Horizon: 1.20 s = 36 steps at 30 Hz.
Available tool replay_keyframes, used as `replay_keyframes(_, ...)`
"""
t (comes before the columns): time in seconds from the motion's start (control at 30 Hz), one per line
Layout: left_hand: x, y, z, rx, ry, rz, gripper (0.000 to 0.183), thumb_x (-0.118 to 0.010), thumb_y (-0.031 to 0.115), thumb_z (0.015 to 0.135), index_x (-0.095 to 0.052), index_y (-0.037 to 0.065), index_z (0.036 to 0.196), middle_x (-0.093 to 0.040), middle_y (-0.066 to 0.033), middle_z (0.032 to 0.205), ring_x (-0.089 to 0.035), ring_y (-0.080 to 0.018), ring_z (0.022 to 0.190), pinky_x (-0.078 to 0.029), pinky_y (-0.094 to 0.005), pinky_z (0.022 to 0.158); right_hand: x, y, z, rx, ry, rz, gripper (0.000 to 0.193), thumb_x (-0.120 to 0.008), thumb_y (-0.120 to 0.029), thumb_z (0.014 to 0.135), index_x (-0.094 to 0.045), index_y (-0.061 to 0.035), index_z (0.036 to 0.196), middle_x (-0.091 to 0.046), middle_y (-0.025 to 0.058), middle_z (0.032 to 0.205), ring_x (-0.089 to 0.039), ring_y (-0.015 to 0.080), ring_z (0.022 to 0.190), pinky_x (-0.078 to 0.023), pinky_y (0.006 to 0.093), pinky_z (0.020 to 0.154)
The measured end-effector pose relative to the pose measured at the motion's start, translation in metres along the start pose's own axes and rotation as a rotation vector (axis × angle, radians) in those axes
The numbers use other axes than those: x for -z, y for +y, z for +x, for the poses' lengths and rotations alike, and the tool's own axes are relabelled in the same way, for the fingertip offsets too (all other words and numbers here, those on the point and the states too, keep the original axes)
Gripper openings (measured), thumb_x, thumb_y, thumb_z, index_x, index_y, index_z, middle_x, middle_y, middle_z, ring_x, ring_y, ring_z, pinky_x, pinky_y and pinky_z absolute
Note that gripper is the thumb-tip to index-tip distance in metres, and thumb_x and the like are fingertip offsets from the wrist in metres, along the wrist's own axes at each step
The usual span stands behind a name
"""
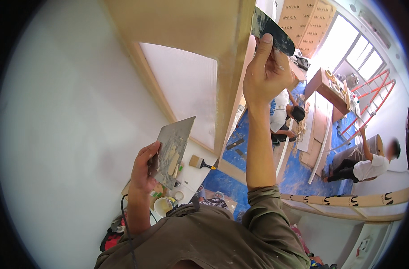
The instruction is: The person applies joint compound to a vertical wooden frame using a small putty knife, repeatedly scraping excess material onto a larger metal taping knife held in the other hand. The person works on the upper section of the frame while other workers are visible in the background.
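Observation:
My left hand point(144, 168) grips a flat metal plate point(177, 139) by its left edge. Beige filler point(174, 162) is smeared and heaped on the plate's face. Raised at the upper right, my right hand point(267, 76) pinches a putty knife point(276, 35), thumb on its dark, stained surface. The knife's upper end is beside the edge of a tan wooden panel point(182, 22); whether they touch I cannot tell. A pale rectangular recess point(186, 85), framed in wood, opens below the panel.
Below the plate, a paintbrush point(202, 162) and a tub point(163, 206) rest on a white surface point(193, 179). On the blue-covered floor point(229, 181), one person point(283, 114) bends over boards; another point(370, 166) is near a large cylinder. An orange ladder point(374, 101) stands at right.

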State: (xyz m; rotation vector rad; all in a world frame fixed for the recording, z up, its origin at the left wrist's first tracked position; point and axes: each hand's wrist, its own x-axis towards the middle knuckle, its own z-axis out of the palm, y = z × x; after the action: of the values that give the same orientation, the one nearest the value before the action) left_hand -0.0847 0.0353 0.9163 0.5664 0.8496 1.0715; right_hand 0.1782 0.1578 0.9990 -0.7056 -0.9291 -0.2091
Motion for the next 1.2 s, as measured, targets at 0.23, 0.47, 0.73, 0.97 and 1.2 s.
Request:
replay_keyframes(0.23, 0.007, 0.001, 0.001, 0.013, -0.008, -0.032, 0.016, -0.061, 0.019, 0.089, -0.065, 0.004, 0.095, -0.067, -0.0060, 0.090, -0.065, -0.0152, 0.078, -0.055, -0.0300, 0.070, 0.002, 0.008, -0.002, 0.002, -0.013, -0.043, 0.030, -0.061, -0.012, 0.093, -0.059, 0.0062, 0.070, -0.061, 0.0047, 0.065, -0.053, 0.0031, 0.060, -0.047, 0.0188, 0.060)
replay_keyframes(0.47, -0.003, 0.004, -0.001, 0.012, -0.048, -0.013, 0.017, -0.060, 0.019, 0.089, -0.064, 0.004, 0.096, -0.067, -0.0055, 0.088, -0.065, -0.0152, 0.079, -0.054, -0.0304, 0.072, -0.004, -0.009, -0.001, 0.265, -0.048, -0.277, 0.014, -0.061, -0.006, 0.089, -0.066, 0.0060, 0.092, -0.065, 0.0087, 0.066, -0.056, 0.0076, 0.053, -0.045, 0.0236, 0.051)
replay_keyframes(0.73, -0.007, 0.003, 0.003, 0.024, -0.092, 0.023, 0.019, -0.058, 0.020, 0.090, -0.064, 0.004, 0.098, -0.067, -0.0056, 0.090, -0.065, -0.0154, 0.081, -0.054, -0.0306, 0.073, 0.011, 0.009, 0.006, 0.009, -0.028, -0.177, 0.019, -0.061, -0.010, 0.091, -0.067, 0.0059, 0.100, -0.067, 0.0076, 0.071, -0.057, 0.0055, 0.060, -0.046, 0.0213, 0.056)
replay_keyframes(0.97, 0.025, -0.012, 0.006, -0.032, 0.127, -0.020, 0.019, -0.057, 0.019, 0.090, -0.065, 0.004, 0.099, -0.067, -0.0064, 0.093, -0.065, -0.0165, 0.083, -0.054, -0.0316, 0.075, 0.015, 0.025, 0.030, 0.025, -0.050, 0.169, 0.017, -0.063, -0.010, 0.091, -0.066, 0.0068, 0.088, -0.067, 0.0068, 0.078, -0.056, 0.0046, 0.066, -0.042, 0.0173, 0.059)
replay_keyframes(1.2, 0.000, -0.010, -0.007, -0.179, 0.192, 0.149, 0.019, -0.059, 0.022, 0.089, -0.064, 0.004, 0.097, -0.065, -0.0058, 0.085, -0.064, -0.0140, 0.074, -0.054, -0.0294, 0.064, 0.018, -0.016, -0.016, 0.004, -0.083, 0.069, 0.012, -0.064, -0.004, 0.088, -0.067, 0.0067, 0.083, -0.065, 0.0066, 0.069, -0.055, 0.0049, 0.061, -0.045, 0.0208, 0.055)
